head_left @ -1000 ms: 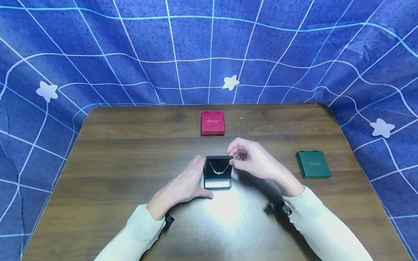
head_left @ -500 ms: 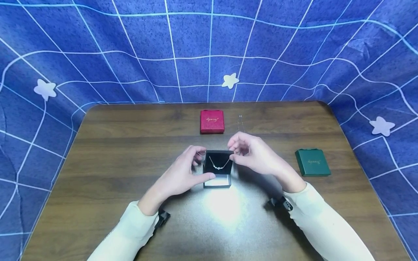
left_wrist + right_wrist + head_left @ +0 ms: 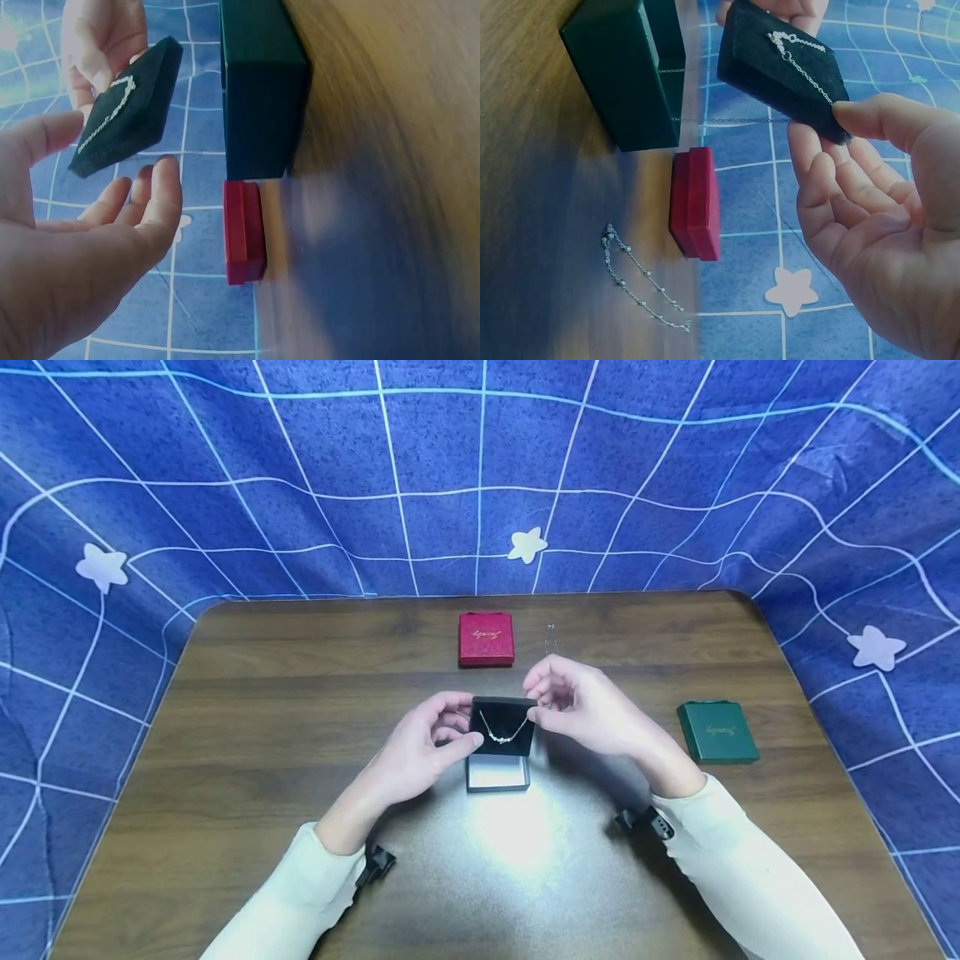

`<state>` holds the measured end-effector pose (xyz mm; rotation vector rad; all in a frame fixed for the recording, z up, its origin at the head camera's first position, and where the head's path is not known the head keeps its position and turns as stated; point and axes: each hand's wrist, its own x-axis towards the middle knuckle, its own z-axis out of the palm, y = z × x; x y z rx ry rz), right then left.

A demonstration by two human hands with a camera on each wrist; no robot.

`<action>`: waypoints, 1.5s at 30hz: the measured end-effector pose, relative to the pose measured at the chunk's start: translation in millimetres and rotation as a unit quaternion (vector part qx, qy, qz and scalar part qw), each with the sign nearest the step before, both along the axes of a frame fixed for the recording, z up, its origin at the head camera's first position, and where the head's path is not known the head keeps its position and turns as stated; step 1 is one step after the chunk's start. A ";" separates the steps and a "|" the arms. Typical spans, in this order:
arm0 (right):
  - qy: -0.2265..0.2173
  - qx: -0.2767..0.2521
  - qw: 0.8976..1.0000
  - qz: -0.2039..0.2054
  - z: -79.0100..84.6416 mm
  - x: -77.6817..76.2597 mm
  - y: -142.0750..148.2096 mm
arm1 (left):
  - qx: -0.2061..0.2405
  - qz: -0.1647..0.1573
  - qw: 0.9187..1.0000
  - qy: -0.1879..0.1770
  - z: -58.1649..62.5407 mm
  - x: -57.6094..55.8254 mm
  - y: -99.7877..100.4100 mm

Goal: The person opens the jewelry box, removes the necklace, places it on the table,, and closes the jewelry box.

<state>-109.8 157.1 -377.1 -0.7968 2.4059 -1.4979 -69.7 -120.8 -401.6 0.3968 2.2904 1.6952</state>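
A dark jewelry pad [image 3: 504,725] bearing a silver necklace [image 3: 501,738] is tilted up above an open jewelry box [image 3: 498,777] with a pale inside. My right hand [image 3: 588,706] pinches the pad's right edge, thumb on its face and fingers behind, as the right wrist view shows. Around the left edge lies my left hand [image 3: 420,747], its thumb by the pad's face. In the left wrist view a gap separates its loosely bent fingers [image 3: 161,199] from the pad. A thin chain [image 3: 731,121] runs from behind the pad to the box [image 3: 615,75].
A closed red box [image 3: 486,640] sits near the table's back edge. Right of it lies another fine chain [image 3: 622,281], partly hidden by my right hand in the head view. On the right stands a closed green box [image 3: 718,732]. Blue star-patterned cloth surrounds the table.
The pad has risen and moved away from the box's front, held by my right hand. My left hand has left the box's side and come up to the pad's left edge.
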 end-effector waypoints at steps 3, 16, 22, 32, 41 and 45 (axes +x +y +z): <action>-0.006 -0.003 1.000 -0.001 2.0 -0.4 -0.3 | 0.024 0.006 1.000 -0.017 1.2 0.1 2.3; -0.018 -0.014 1.000 -0.008 3.8 -3.4 -1.8 | 0.048 0.015 0.999 -0.017 0.0 0.5 6.4; -0.019 -0.013 1.000 -0.010 2.1 -5.1 -1.5 | 0.045 0.017 0.999 -0.013 -0.4 0.1 6.7; -0.022 -0.014 0.999 -0.025 1.1 -5.8 -2.6 | 0.065 0.041 0.996 -0.048 -2.6 0.7 8.7; 0.018 -0.006 0.999 -0.042 -2.9 -4.0 -1.8 | 0.082 0.061 0.991 -0.086 -4.5 -0.6 9.8; 0.071 0.005 0.996 -0.045 -3.7 -3.1 -1.2 | 0.088 0.066 0.990 -0.093 -5.2 -1.1 9.8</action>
